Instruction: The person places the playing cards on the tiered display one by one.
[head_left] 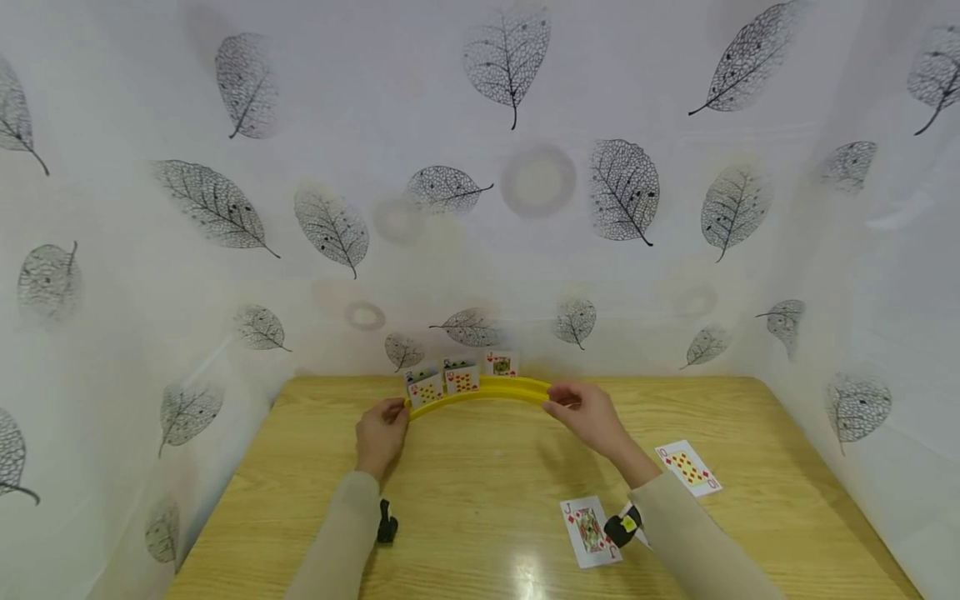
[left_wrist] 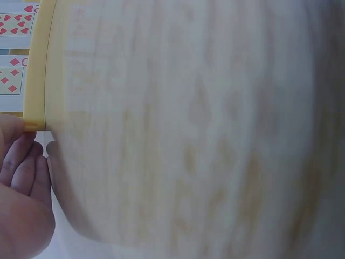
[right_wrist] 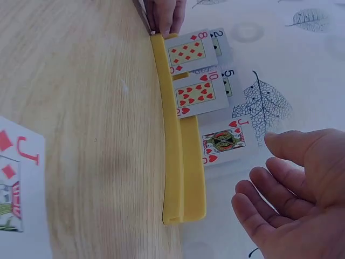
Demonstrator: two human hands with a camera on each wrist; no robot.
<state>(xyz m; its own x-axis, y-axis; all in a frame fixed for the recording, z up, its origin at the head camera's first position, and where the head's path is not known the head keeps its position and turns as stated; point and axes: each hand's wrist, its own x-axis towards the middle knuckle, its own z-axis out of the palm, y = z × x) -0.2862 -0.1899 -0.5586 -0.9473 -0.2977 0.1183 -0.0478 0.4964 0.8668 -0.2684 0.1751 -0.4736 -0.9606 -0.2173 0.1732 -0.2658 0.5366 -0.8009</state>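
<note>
A curved yellow card holder point(head_left: 517, 388) lies along the back of the table. My left hand point(head_left: 381, 435) grips its left end between thumb and fingers, seen close in the left wrist view. Upright in the holder stand the eight of diamonds point(right_wrist: 187, 52), the ten of hearts point(right_wrist: 195, 95) and the jack of hearts point(right_wrist: 223, 141). Partly hidden behind the first two are a black two point(right_wrist: 217, 43) and a black five point(right_wrist: 227, 84). Around the holder's right end is my right hand point(head_left: 592, 417), its fingers loosely bent and holding nothing; the right wrist view shows a gap to the holder.
On the table at the right lie the jack of diamonds point(head_left: 591, 533) and the ten of diamonds point(head_left: 687, 468). Another card's edge shows under the right wrist. A white leaf-print curtain point(head_left: 480, 275) hangs behind the wooden table point(head_left: 465, 500) and along both sides.
</note>
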